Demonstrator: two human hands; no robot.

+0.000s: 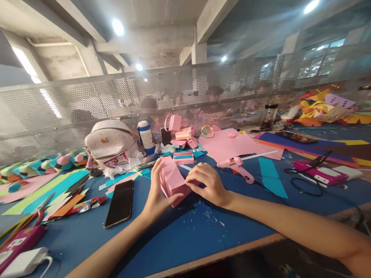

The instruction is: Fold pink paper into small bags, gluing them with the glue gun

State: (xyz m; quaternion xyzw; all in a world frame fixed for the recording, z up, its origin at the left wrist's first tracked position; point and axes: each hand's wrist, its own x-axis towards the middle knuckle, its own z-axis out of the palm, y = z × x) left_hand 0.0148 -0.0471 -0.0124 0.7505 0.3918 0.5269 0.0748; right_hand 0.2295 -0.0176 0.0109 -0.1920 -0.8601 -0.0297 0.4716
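A folded pink paper box is between my two hands, over the blue table. My left hand holds its left side, with the fingers up along the back and the thumb against the near face. On the right, my right hand pinches the box's right edge between thumb and fingertips. Part of that edge is hidden behind the fingers. A pink hot glue gun lies just right of my right hand. The black smartphone rests left of my left forearm.
Behind stand a white backpack, a bottle and small pink paper boxes. Pink paper sheets lie at the back right. A magenta power strip with cables is at right; scissors lie left. A perforated metal screen borders the table.
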